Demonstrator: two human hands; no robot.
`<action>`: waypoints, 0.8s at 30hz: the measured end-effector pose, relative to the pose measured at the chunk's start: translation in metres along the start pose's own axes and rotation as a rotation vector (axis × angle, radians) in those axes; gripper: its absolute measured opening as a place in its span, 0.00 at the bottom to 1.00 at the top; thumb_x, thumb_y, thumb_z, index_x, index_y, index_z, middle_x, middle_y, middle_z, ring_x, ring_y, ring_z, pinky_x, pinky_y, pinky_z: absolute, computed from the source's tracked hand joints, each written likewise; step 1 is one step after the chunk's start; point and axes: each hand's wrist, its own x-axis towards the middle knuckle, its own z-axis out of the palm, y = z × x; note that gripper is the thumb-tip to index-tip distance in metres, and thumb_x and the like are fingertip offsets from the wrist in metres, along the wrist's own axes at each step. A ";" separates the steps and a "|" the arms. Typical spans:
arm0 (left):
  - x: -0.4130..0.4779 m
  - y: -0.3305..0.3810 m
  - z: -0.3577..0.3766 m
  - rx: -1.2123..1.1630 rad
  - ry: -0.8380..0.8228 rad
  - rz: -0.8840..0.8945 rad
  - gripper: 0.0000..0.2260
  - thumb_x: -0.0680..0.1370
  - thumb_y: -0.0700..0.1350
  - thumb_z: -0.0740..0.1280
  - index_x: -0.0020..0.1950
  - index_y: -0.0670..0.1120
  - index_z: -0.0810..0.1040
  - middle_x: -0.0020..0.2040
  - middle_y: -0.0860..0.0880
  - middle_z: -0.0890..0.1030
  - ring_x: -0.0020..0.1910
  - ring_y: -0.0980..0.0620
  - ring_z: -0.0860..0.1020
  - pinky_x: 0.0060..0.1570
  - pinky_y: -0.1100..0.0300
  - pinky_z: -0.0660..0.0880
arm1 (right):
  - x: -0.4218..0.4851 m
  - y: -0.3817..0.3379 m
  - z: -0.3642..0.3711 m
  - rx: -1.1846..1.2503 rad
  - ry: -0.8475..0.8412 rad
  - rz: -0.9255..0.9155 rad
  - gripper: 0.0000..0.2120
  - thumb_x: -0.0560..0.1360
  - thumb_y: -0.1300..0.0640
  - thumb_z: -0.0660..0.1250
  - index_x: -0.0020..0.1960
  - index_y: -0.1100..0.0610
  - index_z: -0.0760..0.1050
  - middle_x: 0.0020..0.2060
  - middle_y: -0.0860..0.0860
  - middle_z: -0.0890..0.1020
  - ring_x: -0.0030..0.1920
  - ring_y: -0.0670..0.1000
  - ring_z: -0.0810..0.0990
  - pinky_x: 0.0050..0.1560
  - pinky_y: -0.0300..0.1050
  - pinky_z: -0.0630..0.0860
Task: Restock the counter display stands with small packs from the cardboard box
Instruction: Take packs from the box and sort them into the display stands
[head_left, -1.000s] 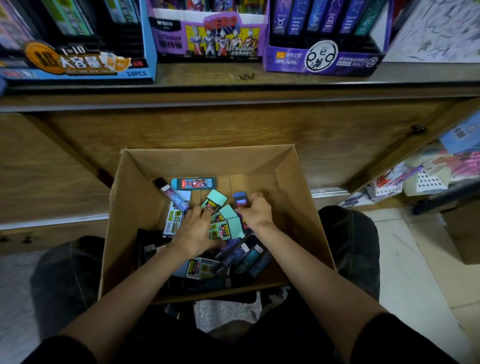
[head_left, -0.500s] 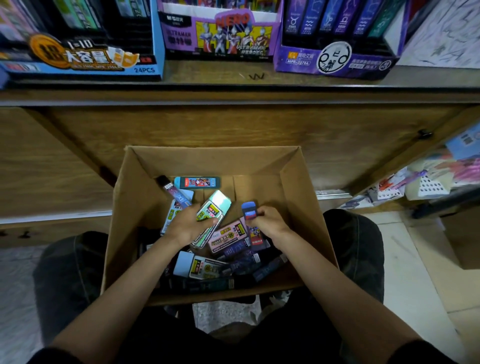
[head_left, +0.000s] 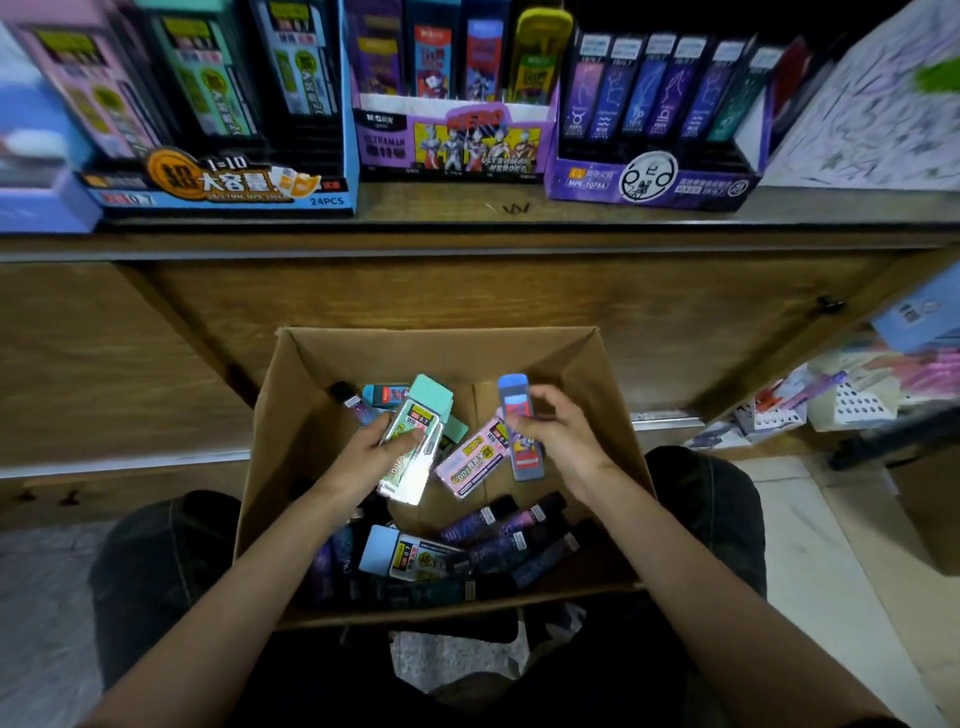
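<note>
An open cardboard box rests on my lap below the counter. Inside it lie several small packs, among them a pink one, dark purple ones and a light-blue-capped one. My left hand grips a stack of teal-capped packs above the box. My right hand pinches a slim blue pack, held upright. On the counter stand a blue display stand, a purple hero-print stand and a purple stand of dark packs.
The wooden counter front rises straight behind the box. A patterned sheet lies on the counter at right. Loose stationery fills a low shelf at right. Pale floor tiles show beside my right knee.
Both hands have come up out of the pile, the left with the teal-capped packs and the right with the blue pack. My view has tilted up towards the stands.
</note>
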 end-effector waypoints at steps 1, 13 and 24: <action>-0.003 0.004 0.001 -0.051 -0.015 -0.010 0.11 0.78 0.43 0.65 0.61 0.47 0.75 0.53 0.45 0.82 0.45 0.51 0.81 0.43 0.61 0.77 | -0.001 -0.010 -0.004 0.006 -0.023 -0.018 0.16 0.72 0.64 0.70 0.59 0.59 0.74 0.50 0.59 0.82 0.47 0.53 0.81 0.45 0.42 0.77; -0.047 0.074 0.031 -0.191 -0.249 0.099 0.23 0.67 0.55 0.73 0.59 0.52 0.72 0.50 0.48 0.84 0.46 0.46 0.84 0.43 0.53 0.81 | -0.045 -0.094 -0.006 -0.028 -0.077 -0.250 0.17 0.72 0.60 0.70 0.60 0.57 0.73 0.51 0.54 0.81 0.51 0.52 0.81 0.49 0.45 0.78; -0.078 0.142 0.021 -0.125 -0.184 0.320 0.23 0.69 0.52 0.70 0.61 0.45 0.71 0.50 0.46 0.84 0.46 0.44 0.83 0.49 0.47 0.79 | -0.058 -0.176 -0.022 -0.063 -0.047 -0.403 0.09 0.73 0.65 0.69 0.52 0.59 0.74 0.43 0.51 0.82 0.42 0.48 0.81 0.40 0.41 0.75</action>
